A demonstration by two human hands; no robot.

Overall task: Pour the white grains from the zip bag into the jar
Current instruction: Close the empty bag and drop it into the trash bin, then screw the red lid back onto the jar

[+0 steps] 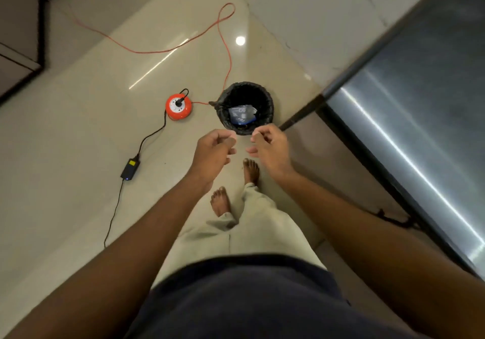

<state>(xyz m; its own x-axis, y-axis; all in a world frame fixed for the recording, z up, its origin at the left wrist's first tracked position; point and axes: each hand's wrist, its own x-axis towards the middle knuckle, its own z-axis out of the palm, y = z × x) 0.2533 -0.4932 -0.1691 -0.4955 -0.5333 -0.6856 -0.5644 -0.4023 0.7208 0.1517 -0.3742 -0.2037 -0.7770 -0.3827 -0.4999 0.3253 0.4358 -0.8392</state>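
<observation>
Floor (78,128): glossy beige tile, reflecting ceiling lights; carries everything listed below.

Table (433,89): right side, dark frame, shiny dark top, blurred.

Cabinet (18,36): upper left corner, dark edges, only partly in view.

Person: standing, seen from above; dark shirt, pale trousers (249,228), bare feet (250,170) on the tile just short of the bin.

Bin (268,107): round, lined with a black sack, open top, standing on the floor near the table leg. Contents: one crumpled clear bag (241,115) with blue marks, lying at the bottom; whether any grains are left in it cannot be told.

Reel (178,106): orange, round, just left of the bin, one black plug in its socket.

Cord (157,51): thin, orange, looping from the reel across the floor toward the far left.

Adapter (130,168): black block with a small blue light, joined to the reel by a black lead.

Left hand (214,149): held over the floor at the bin's near rim, fingers loosely curled, holding nothing.

Right hand (270,149): beside the left, apart from it, fingers likewise slack and curled, holding nothing.
</observation>
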